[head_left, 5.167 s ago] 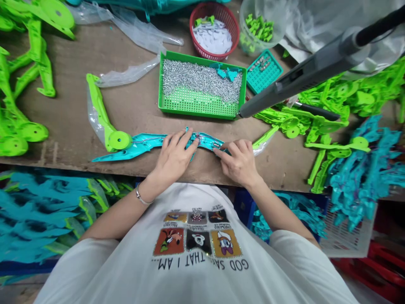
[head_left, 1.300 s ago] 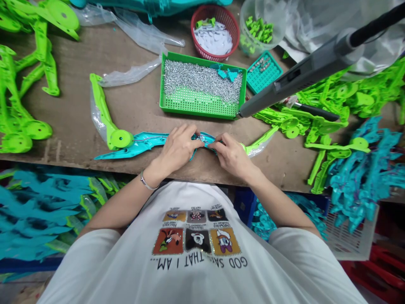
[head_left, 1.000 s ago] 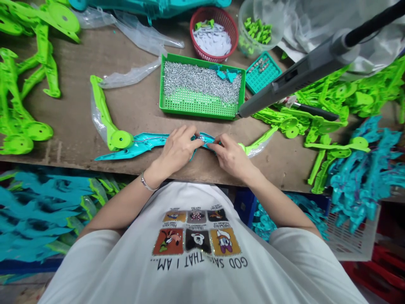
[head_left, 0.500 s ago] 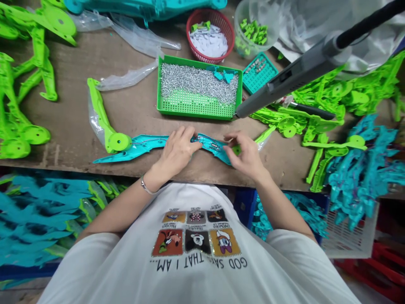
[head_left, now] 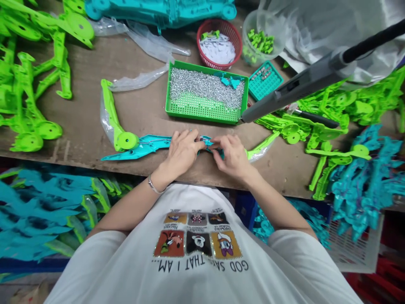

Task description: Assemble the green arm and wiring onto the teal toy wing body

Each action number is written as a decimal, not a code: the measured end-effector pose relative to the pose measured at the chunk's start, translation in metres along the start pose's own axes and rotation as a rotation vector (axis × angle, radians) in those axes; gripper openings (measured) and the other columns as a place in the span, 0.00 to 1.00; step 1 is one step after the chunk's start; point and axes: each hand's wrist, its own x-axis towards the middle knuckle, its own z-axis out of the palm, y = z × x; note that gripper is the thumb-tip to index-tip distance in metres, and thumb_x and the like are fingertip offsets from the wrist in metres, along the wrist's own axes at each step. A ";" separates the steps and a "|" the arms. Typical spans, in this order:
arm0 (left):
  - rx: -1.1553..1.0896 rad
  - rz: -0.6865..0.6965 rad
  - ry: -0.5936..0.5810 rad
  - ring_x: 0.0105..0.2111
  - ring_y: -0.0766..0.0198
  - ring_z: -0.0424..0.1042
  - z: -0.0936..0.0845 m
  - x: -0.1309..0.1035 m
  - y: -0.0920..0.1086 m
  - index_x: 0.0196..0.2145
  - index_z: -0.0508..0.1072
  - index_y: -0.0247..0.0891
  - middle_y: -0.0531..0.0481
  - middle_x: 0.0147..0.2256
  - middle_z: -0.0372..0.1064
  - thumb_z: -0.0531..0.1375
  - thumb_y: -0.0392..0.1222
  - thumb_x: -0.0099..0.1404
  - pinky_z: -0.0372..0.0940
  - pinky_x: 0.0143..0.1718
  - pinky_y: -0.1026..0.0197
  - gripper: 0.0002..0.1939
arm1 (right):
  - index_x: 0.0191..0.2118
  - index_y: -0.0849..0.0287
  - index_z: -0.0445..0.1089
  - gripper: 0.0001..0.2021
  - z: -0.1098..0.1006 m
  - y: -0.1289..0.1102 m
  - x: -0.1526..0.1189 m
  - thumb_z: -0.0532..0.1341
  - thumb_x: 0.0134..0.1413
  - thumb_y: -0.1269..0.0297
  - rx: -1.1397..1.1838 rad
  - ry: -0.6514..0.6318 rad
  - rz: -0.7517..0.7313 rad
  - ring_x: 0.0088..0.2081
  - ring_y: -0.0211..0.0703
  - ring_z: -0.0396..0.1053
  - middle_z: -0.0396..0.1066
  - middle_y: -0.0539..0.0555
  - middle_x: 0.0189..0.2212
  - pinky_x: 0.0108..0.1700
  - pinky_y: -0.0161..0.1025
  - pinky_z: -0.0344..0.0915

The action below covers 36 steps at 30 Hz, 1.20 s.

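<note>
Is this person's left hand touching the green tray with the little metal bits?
Apart. The head view shows it: a strip of brown table lies between the left hand and the near edge of the green tray.

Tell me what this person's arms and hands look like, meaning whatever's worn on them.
The sleeves are white, short and plain. The left hand is ungloved, with a slim, silvery bracelet at the wrist; the right hand is ungloved too, with nothing visible around its wrist.
</note>
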 end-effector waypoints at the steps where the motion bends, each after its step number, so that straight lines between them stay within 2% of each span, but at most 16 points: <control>1: 0.001 0.002 -0.001 0.42 0.55 0.68 0.000 0.000 0.000 0.40 0.82 0.46 0.47 0.38 0.71 0.52 0.39 0.76 0.53 0.40 0.55 0.17 | 0.48 0.57 0.66 0.09 0.001 -0.001 -0.002 0.55 0.64 0.69 -0.025 -0.006 -0.001 0.41 0.53 0.71 0.80 0.56 0.38 0.44 0.50 0.61; 3: 0.002 0.017 0.026 0.42 0.55 0.68 0.001 -0.001 0.001 0.41 0.81 0.45 0.47 0.39 0.72 0.52 0.38 0.76 0.54 0.40 0.55 0.16 | 0.47 0.57 0.67 0.08 0.002 -0.003 -0.005 0.54 0.65 0.69 -0.068 -0.024 -0.009 0.41 0.53 0.70 0.80 0.56 0.39 0.44 0.50 0.59; 6: 0.027 -0.008 0.129 0.40 0.56 0.69 0.006 -0.004 0.002 0.42 0.79 0.41 0.46 0.39 0.72 0.53 0.39 0.76 0.55 0.40 0.55 0.14 | 0.45 0.57 0.68 0.07 0.002 -0.006 -0.008 0.53 0.67 0.69 -0.101 -0.032 -0.017 0.41 0.52 0.70 0.81 0.55 0.38 0.44 0.49 0.57; 10: 0.049 -0.017 0.223 0.37 0.56 0.68 0.014 -0.010 0.003 0.36 0.79 0.41 0.45 0.35 0.73 0.53 0.38 0.75 0.55 0.39 0.54 0.15 | 0.44 0.57 0.68 0.06 0.002 -0.005 -0.007 0.53 0.68 0.68 -0.085 -0.020 -0.011 0.41 0.51 0.70 0.81 0.55 0.38 0.44 0.48 0.57; 13: 0.021 0.005 0.224 0.39 0.55 0.68 0.017 -0.015 0.005 0.38 0.81 0.42 0.44 0.38 0.74 0.52 0.36 0.75 0.56 0.40 0.53 0.17 | 0.43 0.57 0.68 0.06 0.002 -0.003 -0.007 0.54 0.67 0.69 -0.059 -0.018 -0.014 0.41 0.51 0.70 0.81 0.54 0.38 0.44 0.48 0.58; 18: 0.003 -0.017 0.152 0.43 0.52 0.68 0.012 -0.028 0.013 0.51 0.79 0.39 0.40 0.43 0.73 0.52 0.35 0.73 0.59 0.46 0.49 0.17 | 0.43 0.56 0.68 0.06 0.001 -0.002 -0.009 0.54 0.67 0.69 -0.035 -0.005 -0.029 0.41 0.51 0.71 0.81 0.54 0.39 0.44 0.48 0.59; 21: -0.010 -0.031 0.135 0.46 0.49 0.67 0.011 -0.035 0.016 0.56 0.76 0.37 0.38 0.47 0.72 0.55 0.37 0.71 0.58 0.50 0.46 0.19 | 0.43 0.56 0.68 0.06 0.000 -0.002 -0.008 0.54 0.66 0.70 -0.035 -0.016 -0.028 0.41 0.51 0.71 0.81 0.54 0.39 0.44 0.48 0.59; 26: -0.002 0.010 0.201 0.52 0.48 0.67 0.021 -0.040 0.015 0.58 0.74 0.34 0.37 0.54 0.73 0.54 0.43 0.74 0.55 0.55 0.44 0.20 | 0.43 0.56 0.68 0.06 -0.001 -0.001 -0.006 0.55 0.64 0.71 -0.038 -0.028 -0.050 0.41 0.51 0.70 0.81 0.55 0.39 0.44 0.48 0.59; 31: -0.024 0.055 0.211 0.53 0.48 0.69 0.027 -0.039 0.012 0.59 0.73 0.33 0.37 0.54 0.75 0.53 0.40 0.74 0.53 0.59 0.41 0.20 | 0.43 0.57 0.69 0.07 -0.005 -0.001 -0.003 0.55 0.65 0.70 -0.053 -0.065 -0.053 0.42 0.51 0.70 0.80 0.56 0.39 0.44 0.47 0.58; 36: 0.054 0.070 0.275 0.53 0.50 0.70 0.028 -0.041 0.017 0.58 0.73 0.32 0.39 0.54 0.76 0.51 0.36 0.75 0.53 0.61 0.41 0.19 | 0.44 0.58 0.70 0.08 -0.011 0.000 0.002 0.55 0.65 0.69 -0.083 -0.133 -0.073 0.42 0.51 0.69 0.79 0.57 0.38 0.45 0.47 0.57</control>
